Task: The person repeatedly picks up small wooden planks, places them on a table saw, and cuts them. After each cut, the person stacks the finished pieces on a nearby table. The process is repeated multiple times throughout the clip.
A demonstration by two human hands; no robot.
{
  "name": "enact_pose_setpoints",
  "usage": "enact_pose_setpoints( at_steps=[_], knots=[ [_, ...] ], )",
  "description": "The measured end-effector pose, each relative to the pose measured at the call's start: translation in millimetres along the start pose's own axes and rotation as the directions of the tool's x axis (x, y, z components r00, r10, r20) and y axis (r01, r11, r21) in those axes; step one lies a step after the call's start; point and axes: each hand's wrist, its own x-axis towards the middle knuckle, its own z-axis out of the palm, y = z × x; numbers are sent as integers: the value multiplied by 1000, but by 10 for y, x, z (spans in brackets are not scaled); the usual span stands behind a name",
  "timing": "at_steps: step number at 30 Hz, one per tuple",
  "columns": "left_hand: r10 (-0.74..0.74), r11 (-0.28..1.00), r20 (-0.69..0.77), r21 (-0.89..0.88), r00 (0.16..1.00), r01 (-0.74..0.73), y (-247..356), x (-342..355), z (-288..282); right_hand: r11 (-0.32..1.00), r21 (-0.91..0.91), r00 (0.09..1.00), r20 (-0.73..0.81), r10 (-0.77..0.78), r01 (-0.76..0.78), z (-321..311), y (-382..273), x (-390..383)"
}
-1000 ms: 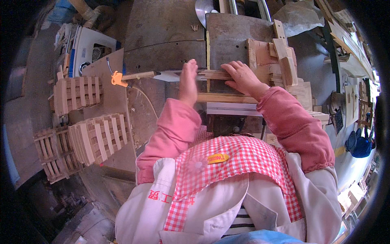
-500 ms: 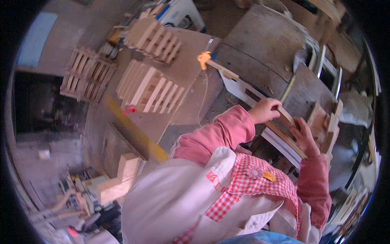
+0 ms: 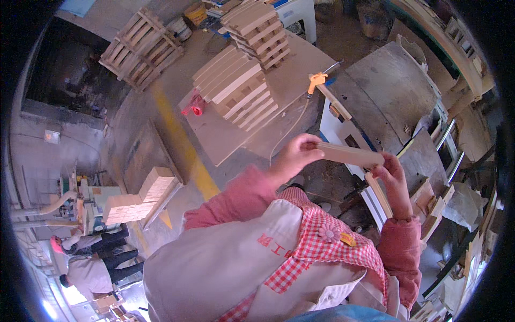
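A short flat wooden board (image 3: pixel 350 155) is held between my two hands, in front of the white apron. My left hand (image 3: pixel 294 155) grips its left end, thumb below and fingers above. At the other end, my right hand (image 3: pixel 392 180) pinches the board between thumb and fingers. Just beyond lies the machine's metal table (image 3: pixel 390 80), with a white side panel (image 3: pixel 339 130). A narrow strip of wood (image 3: pixel 379 194) rests along the machine's near edge, below the board. An orange air blow gun (image 3: pixel 316 82) with a hose hangs at the machine's left corner.
Stacked boards (image 3: pixel 236 86) stand on a brown sheet to the left, with another stack (image 3: pixel 257 32) behind. A wooden pallet (image 3: pixel 142 49) lies farther off. Pale blocks (image 3: pixel 140 197) are piled at the left. Two people (image 3: pixel 94 263) stand far left. Wood pieces (image 3: pixel 429 206) lie at the right.
Both hands have lifted the board away from the machine's edge, and my left hand has moved left. My view has turned left, bringing two people into sight.
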Motion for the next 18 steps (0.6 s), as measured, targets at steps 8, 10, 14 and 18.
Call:
enact_pose_setpoints(
  at_steps=[8,10,14,18],
  knots=[
    [23,995,-295,-87,955,-51,621,-416,-1020,998,8,995,66,-70,70,1350,-536,869],
    [-11,999,-367,-40,930,-4,711,-485,-1321,1000,4,996,89,-12,11,1678,-612,1128],
    [-47,997,-430,-72,902,17,778,-481,-1819,998,-44,995,87,45,-42,2227,-611,1666],
    [-56,990,-513,-142,856,-21,759,-360,-2089,997,-38,996,42,74,-73,2514,-531,2017]
  ],
)
